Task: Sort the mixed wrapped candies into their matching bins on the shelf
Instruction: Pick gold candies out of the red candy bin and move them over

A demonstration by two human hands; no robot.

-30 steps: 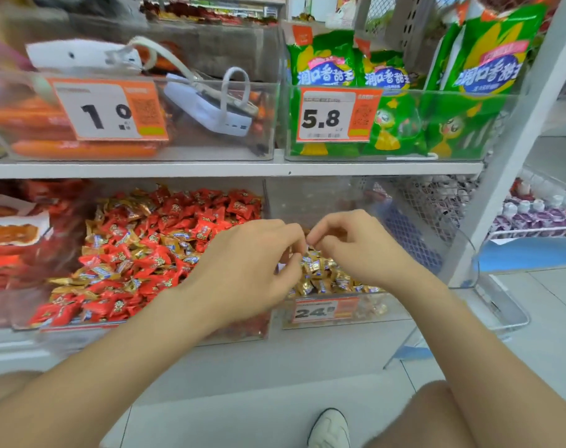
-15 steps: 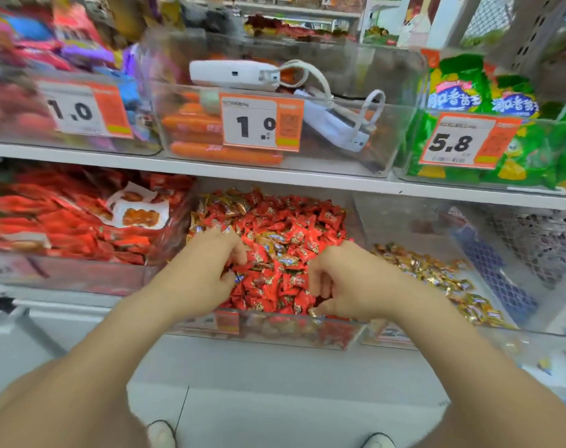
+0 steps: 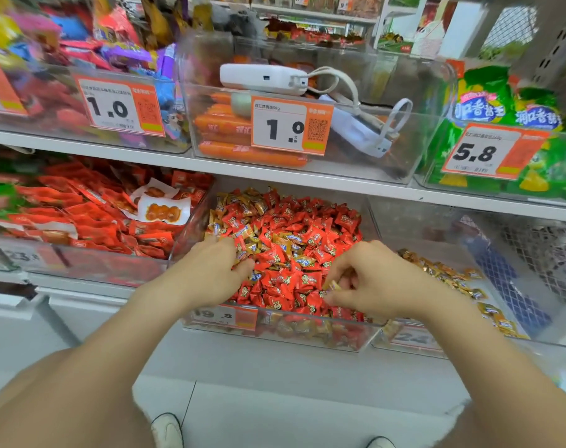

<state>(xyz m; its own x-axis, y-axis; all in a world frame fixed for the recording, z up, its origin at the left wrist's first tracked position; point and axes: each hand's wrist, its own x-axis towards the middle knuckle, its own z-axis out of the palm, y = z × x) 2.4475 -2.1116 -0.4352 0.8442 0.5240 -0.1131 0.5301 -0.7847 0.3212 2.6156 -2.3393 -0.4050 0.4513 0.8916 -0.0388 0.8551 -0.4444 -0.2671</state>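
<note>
Since a moment ago the right hand [image 3: 375, 282] has turned up from the pile, and its thumb and forefinger now pinch a gold candy [image 3: 336, 286] just above the red candies [image 3: 288, 253] in the mixed bin [image 3: 275, 324]. The gold bin [image 3: 414, 337] lies directly to that hand's right, next compartment over, so this hand is the nearer one for the drop. The left hand [image 3: 210, 273] rests on the pile at the bin's left side, fingers curled down among wrappers; whether they grip one is probably not readable from here
</note>
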